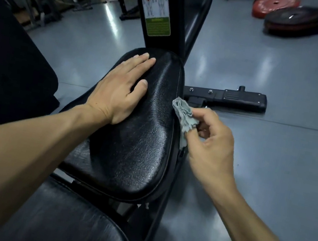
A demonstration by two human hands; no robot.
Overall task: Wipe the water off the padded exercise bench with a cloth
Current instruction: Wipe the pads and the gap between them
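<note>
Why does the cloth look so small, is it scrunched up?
Yes, scrunched. The grey cloth shows bunched folds, pinched in the right hand beside the pad's edge.

Crumpled grey cloth (184,116) touches black bench pad's (138,138) right edge.

I could read no words or numbers. The sticker (155,3) on the black upright post (160,25) above the bench pad (140,138) carried body diagrams and a green panel whose print was too blurred.
</note>
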